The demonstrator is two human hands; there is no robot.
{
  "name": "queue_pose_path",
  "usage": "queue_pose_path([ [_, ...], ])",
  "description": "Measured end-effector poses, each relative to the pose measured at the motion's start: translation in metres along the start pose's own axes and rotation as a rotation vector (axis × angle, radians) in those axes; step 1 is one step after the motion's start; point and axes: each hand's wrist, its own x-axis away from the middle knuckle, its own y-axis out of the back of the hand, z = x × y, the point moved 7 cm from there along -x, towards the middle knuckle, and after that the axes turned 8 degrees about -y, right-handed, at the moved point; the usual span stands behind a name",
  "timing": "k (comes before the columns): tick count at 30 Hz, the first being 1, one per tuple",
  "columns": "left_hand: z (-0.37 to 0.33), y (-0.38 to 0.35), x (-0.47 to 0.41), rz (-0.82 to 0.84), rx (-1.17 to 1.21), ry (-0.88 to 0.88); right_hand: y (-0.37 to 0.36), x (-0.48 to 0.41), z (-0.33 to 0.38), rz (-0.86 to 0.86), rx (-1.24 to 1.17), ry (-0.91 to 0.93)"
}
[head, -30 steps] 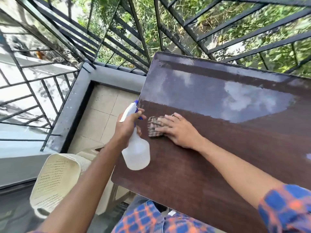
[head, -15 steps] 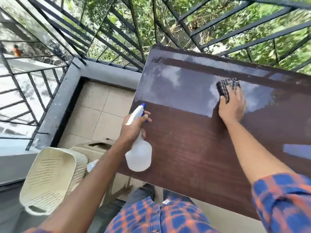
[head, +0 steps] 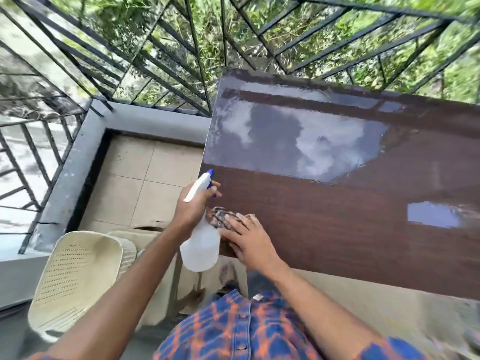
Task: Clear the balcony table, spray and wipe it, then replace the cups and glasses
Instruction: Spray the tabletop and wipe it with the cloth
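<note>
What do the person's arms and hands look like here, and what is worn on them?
Both forearms are bare. The left hand and right hand wear no gloves, and no rings or watch show. A blue and orange checked sleeve starts above the right elbow, matching the buttoned shirt.

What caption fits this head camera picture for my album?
Right hand wipes the brown table with a cloth; left hand holds a spray bottle.

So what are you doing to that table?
Cleaning it. The left hand holds a white spray bottle by the table's near left edge, while the right hand presses a checked cloth flat on the brown table. The top looks shiny and bare; no cups or glasses are back yet.
</note>
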Motion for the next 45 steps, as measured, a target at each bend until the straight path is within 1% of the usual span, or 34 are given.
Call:
queue_pose_path([
  [2, 0.009, 0.009, 0.009, 0.008, -0.009, 0.013, 0.009, 0.021, -0.023, -0.01, 0.009, -0.062],
  [3, 0.014, 0.014, 0.015, 0.013, -0.017, 0.02, 0.014, 0.036, -0.039, -0.036, 0.0, -0.141],
  [6, 0.026, 0.024, 0.029, 0.026, -0.03, 0.021, 0.025, 0.096, -0.091, -0.145, -0.046, -0.483],
  [8, 0.033, 0.031, 0.037, 0.011, -0.028, 0.016, 0.022, 0.131, -0.111, -0.168, -0.043, -0.672],
  [10, 0.039, 0.038, 0.045, -0.006, -0.029, 0.009, 0.016, 0.148, -0.109, -0.169, -0.018, -0.746],
  [12, 0.047, 0.044, 0.052, -0.013, -0.029, 0.008, 0.012, 0.147, -0.095, -0.191, -0.055, -0.731],
  [15, 0.06, 0.056, 0.064, -0.047, -0.003, 0.026, 0.007, 0.119, -0.066, -0.173, -0.09, -0.578],
  [18, 0.072, 0.068, 0.075, -0.103, 0.047, 0.057, -0.005, 0.075, -0.026, -0.043, -0.065, -0.368],
  [21, 0.084, 0.086, 0.088, -0.231, 0.079, 0.083, -0.021, 0.03, 0.022, 0.102, -0.018, -0.136],
  [23, 0.089, 0.098, 0.098, -0.333, 0.099, 0.091, -0.027, 0.004, 0.052, 0.156, 0.002, 0.036],
  [25, 0.096, 0.113, 0.11, -0.466, 0.126, 0.126, -0.029, -0.017, 0.074, 0.181, -0.006, 0.154],
  [27, 0.107, 0.125, 0.123, -0.575, 0.154, 0.185, -0.027, -0.028, 0.086, 0.194, -0.008, 0.234],
  [29, 0.116, 0.135, 0.134, -0.647, 0.175, 0.214, -0.024, -0.029, 0.089, 0.209, -0.033, 0.342],
  [32, 0.121, 0.143, 0.152, -0.755, 0.275, 0.214, -0.014, -0.022, 0.084, 0.259, -0.061, 0.543],
  [34, 0.121, 0.148, 0.159, -0.811, 0.297, 0.195, 0.0, -0.013, 0.075, 0.26, -0.064, 0.611],
  [35, 0.125, 0.153, 0.164, -0.847, 0.308, 0.191, 0.005, -0.009, 0.073, 0.274, -0.086, 0.605],
  [36, 0.131, 0.159, 0.17, -0.879, 0.324, 0.187, 0.007, -0.007, 0.069, 0.314, -0.117, 0.551],
  [37, 0.137, 0.165, 0.173, -0.896, 0.326, 0.178, 0.009, -0.007, 0.065, 0.371, -0.14, 0.44],
  [39, 0.149, 0.18, 0.186, -0.953, 0.332, 0.2, 0.003, -0.015, 0.062, 0.537, -0.187, 0.158],
  [41, 0.153, 0.198, 0.195, -1.033, 0.376, 0.163, -0.004, -0.03, 0.076, 0.657, -0.321, -0.05],
  [42, 0.153, 0.208, 0.198, -1.071, 0.395, 0.144, -0.006, -0.037, 0.087, 0.686, -0.399, -0.113],
  [45, 0.159, 0.246, 0.208, -1.19, 0.478, 0.136, -0.02, -0.058, 0.144, 0.787, -0.595, -0.206],
])
